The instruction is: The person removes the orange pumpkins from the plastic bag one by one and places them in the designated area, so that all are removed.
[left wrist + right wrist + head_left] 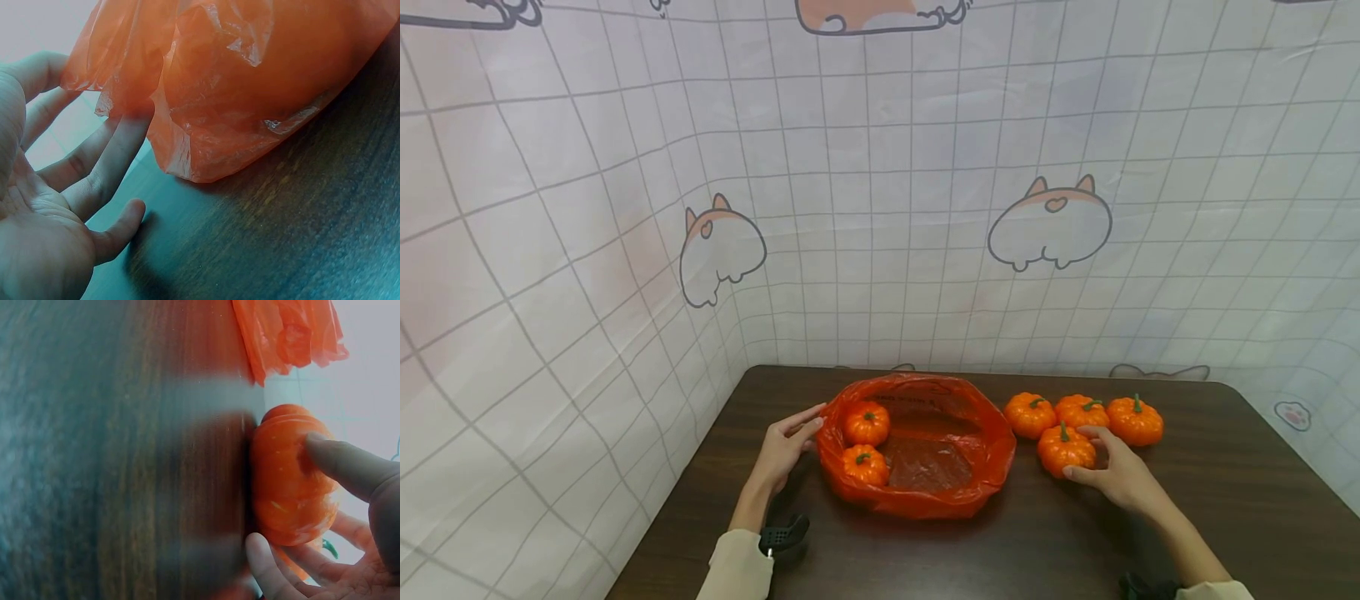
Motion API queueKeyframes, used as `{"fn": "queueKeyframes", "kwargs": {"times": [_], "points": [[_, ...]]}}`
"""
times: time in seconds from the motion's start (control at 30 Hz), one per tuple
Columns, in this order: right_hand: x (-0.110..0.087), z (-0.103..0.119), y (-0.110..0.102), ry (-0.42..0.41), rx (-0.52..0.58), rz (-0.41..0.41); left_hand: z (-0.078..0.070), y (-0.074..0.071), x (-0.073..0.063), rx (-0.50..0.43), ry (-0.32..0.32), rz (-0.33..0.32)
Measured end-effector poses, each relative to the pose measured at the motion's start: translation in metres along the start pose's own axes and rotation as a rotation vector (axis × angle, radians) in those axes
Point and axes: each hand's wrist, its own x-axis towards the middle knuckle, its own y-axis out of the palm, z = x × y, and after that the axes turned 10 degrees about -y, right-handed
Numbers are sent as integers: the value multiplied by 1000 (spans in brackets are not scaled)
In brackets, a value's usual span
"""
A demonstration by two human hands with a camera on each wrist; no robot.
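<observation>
A red plastic bag (917,502) stands wide open on the table, its rim folded outward. Inside, at its left side, lie two small orange pumpkins, one at the back (867,423) and one in front (865,465). My left hand (781,450) holds the bag's left rim between thumb and fingers; the left wrist view shows some fingertips hidden behind the plastic (250,81). Right of the bag, my right hand (1118,471) grips a small pumpkin (1064,452) with a green stem, thumb on its near side and fingers round the other. That pumpkin (290,481) appears to rest on the table.
Three more pumpkins stand in a row behind the gripped one: left (1030,415), middle (1081,410) and right (1136,421). The dark wooden table (895,558) meets a white gridded cloth (880,250) at the back and left.
</observation>
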Motion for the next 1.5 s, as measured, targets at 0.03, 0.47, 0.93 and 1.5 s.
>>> {"fn": "queueKeyframes", "kwargs": {"times": [0.03, 0.47, 0.93, 1.5], "points": [[0, 0, 0, -1, -1, 0, 0, 0, 0, -2, -2, 0], [1, 0, -4, -4, 3, 17, 0, 0, 0, 3, -4, -5], [10, 68, -23, -114, 10, -79, 0, 0, -1, -1, -3, -4], [53, 143, 76, -340, 324, 109, -1, 1, -1, -5, 6, -4]]}}
